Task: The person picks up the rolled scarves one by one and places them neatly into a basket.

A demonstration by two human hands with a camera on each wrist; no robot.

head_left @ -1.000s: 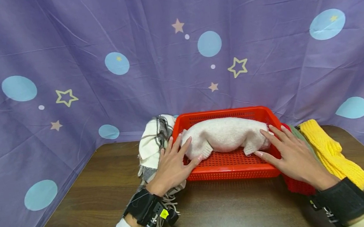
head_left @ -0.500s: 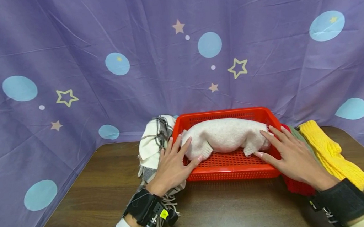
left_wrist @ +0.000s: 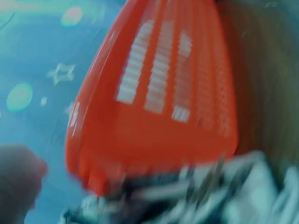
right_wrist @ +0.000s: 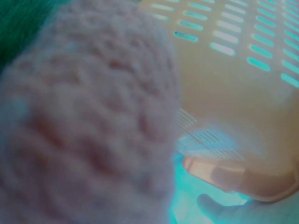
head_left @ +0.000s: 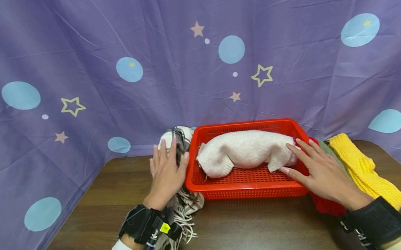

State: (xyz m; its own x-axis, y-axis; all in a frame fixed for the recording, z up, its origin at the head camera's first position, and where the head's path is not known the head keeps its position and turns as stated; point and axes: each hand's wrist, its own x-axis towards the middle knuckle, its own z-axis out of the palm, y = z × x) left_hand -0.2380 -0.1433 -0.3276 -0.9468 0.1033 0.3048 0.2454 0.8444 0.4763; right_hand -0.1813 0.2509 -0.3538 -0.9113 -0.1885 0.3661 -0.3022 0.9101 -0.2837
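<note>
A rolled white knit garment with ribbed ends (head_left: 248,148) lies inside the red slotted plastic basket (head_left: 255,191). My right hand (head_left: 322,176) reaches over the basket's right rim, fingers spread, fingertips right at the garment's right end. Outside the left rim, my left hand (head_left: 166,176) is raised with fingers straight over a black-and-white plaid scarf (head_left: 189,204), holding nothing. In the left wrist view, the basket's side (left_wrist: 154,135) shows blurred above the scarf (left_wrist: 224,186). A coarse knit piece (right_wrist: 88,112) fills much of the right wrist view, beside the basket wall (right_wrist: 224,84).
To the right of the basket lie a yellow knit piece (head_left: 366,170), a green one (head_left: 335,153) and a red one (head_left: 328,205), partly hidden by the right arm. All rest on a brown wooden table (head_left: 251,231). Behind it hangs a purple patterned curtain (head_left: 169,84).
My left hand has let go of the basket's left side and moved left, out over the plaid scarf. The right hand, the basket and the white garment have stayed put.
</note>
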